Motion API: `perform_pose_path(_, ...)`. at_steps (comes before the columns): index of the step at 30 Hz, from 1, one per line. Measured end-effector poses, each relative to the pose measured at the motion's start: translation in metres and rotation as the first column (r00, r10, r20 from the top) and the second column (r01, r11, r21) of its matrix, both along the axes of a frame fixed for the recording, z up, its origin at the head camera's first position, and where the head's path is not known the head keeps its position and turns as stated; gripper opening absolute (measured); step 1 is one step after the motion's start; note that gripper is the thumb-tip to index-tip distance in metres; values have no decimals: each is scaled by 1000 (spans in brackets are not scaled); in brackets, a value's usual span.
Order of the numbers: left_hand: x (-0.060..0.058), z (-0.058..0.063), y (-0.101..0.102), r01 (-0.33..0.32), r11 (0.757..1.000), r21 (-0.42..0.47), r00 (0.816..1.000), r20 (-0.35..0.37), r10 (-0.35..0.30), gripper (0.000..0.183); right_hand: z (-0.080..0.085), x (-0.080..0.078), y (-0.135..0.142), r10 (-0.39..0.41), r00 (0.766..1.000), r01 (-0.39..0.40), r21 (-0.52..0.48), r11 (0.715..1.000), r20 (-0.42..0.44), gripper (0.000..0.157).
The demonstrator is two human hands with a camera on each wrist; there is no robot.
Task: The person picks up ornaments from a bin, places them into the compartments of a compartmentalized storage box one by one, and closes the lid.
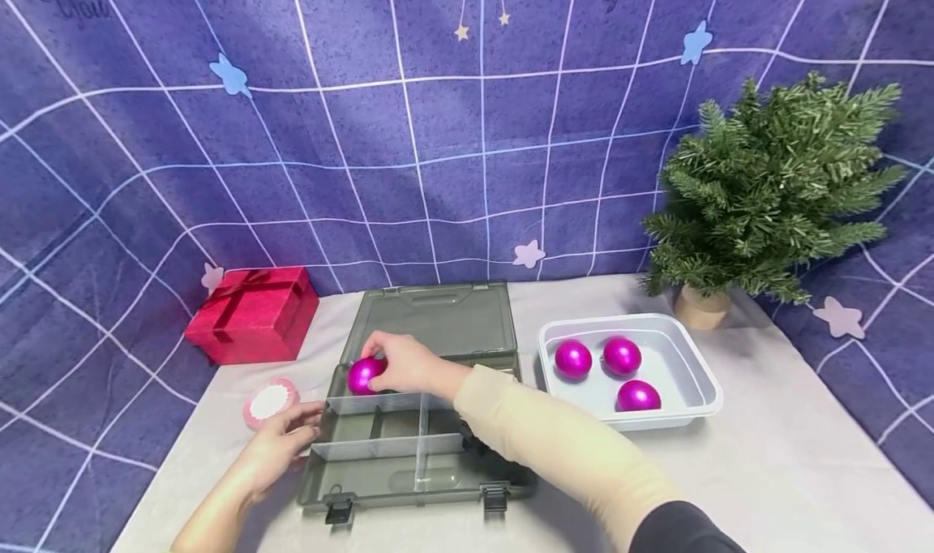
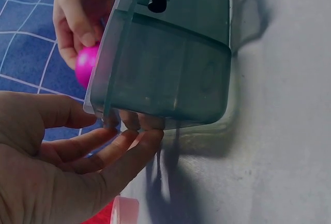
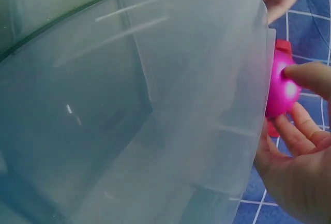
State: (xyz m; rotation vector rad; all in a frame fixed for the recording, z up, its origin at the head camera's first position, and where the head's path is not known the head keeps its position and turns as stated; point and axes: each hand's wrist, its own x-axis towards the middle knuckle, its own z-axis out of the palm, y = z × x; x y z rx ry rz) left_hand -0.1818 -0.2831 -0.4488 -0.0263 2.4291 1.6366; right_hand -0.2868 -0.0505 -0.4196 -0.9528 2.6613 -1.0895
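A shiny magenta Christmas ball (image 1: 366,375) is pinched between the thumb and fingers of my right hand (image 1: 410,364). That hand holds it over the back-left compartment of a translucent grey-green divided box (image 1: 397,500), whose lid (image 1: 467,322) lies folded back. In the right wrist view, the ball (image 3: 283,87) shows just past the clear wall. My left hand (image 1: 273,447) touches the box's left side. The left wrist view shows its fingertips (image 2: 150,136) against the outer wall and the thumb near the rim. My right forearm hides part of the box's right side.
Right of the box, a white tray (image 1: 693,358) holds three more magenta balls (image 1: 573,359). Behind it stands a small artificial fir tree (image 1: 773,188) on a wooden base. A red gift box (image 1: 255,314) and a round pink-and-white object (image 1: 270,400) sit at left. A blue patterned cloth hangs behind.
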Motion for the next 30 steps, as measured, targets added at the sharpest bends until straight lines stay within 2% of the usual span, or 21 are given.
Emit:
perform_pose_path(5, 1, 0, -1, 6, 1000, 10, 1000, 4, -6, 51, 1, 5, -8, -33, 999, 36, 92, 995, -34, 31)
perform_pose_path(10, -1, -2, -2, -2, 1000, 0, 1000, -1, 2, 51, 2, 9, -10, -6, 997, 20, 184, 983, -77, 32)
perform_pose_path(18, 1, -3, -2, -2, 1000, 0, 1000, 4, 2, 51, 0, 13, -9, 27, 999, -20, 223, 975, -26, 45)
perform_pose_path(22, 1, -4, -4, 1, 1000, -2, 1000, 7, -1, 51, 9, 11, -6, 43, 999, -44, 164, 985, 12, 41)
perform_pose_path(26, -1, -5, -6, 9, 1000, 5, 1000, 7, -9, 50, 30, 7, 4, 52, 998, -53, 33, 998, 47, 32)
perform_pose_path(30, -2, -5, -6, 20, 1000, 13, 1000, 10, -20, 51, 55, 7, 26, 44, 997, -39, -79, 996, 58, 25)
